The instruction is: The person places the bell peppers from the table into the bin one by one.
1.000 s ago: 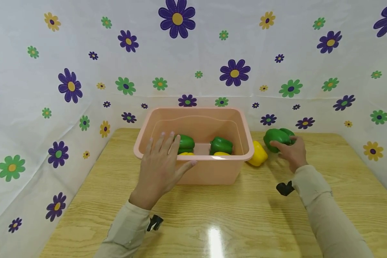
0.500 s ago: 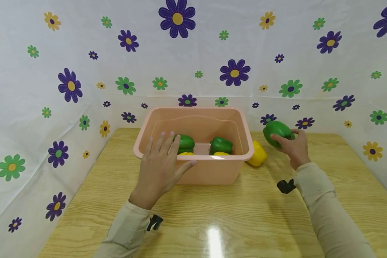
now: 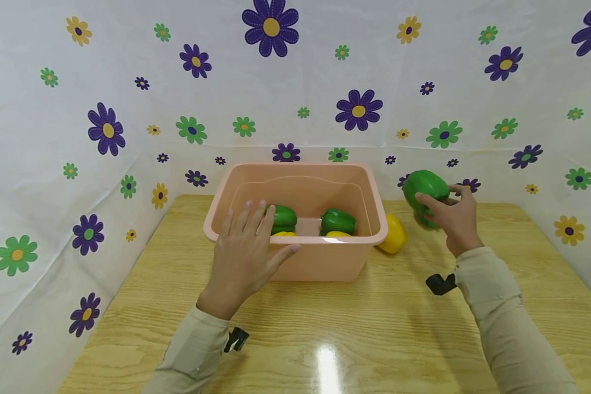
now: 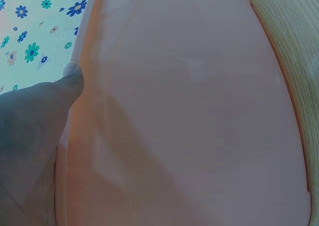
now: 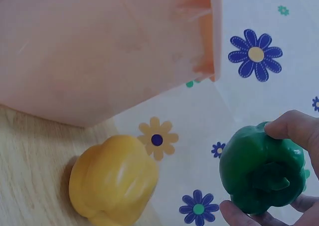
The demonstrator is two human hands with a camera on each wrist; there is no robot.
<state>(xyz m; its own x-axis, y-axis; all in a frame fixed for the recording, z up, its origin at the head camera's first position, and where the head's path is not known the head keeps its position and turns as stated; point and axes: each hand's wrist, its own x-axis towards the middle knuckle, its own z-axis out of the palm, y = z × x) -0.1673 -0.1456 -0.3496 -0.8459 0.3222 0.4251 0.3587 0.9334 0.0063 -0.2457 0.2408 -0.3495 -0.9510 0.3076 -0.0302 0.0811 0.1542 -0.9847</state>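
My right hand (image 3: 455, 221) holds a green bell pepper (image 3: 425, 186) above the table, to the right of a pink plastic bin (image 3: 320, 260). In the right wrist view, thumb and fingers grip that pepper (image 5: 259, 171), with its stem end facing the camera. My left hand (image 3: 243, 254) rests over the bin's front rim, fingers straight and spread; its thumb (image 4: 72, 81) lies at the rim in the left wrist view. Inside the bin are two green bell peppers, one (image 3: 284, 219) partly behind my left hand and one (image 3: 338, 221) at right, plus two yellow ones (image 3: 337, 235) mostly hidden by the front wall.
A yellow bell pepper (image 3: 394, 235) lies on the wooden table (image 3: 374, 328) against the bin's right side. Another green pepper (image 3: 426, 220) shows partly beneath the held one. A flowered white cloth (image 3: 295, 82) hangs behind and at both sides.
My right hand has lifted the green bell pepper off the table and tilted it. The left hand and the bin have stayed in place.
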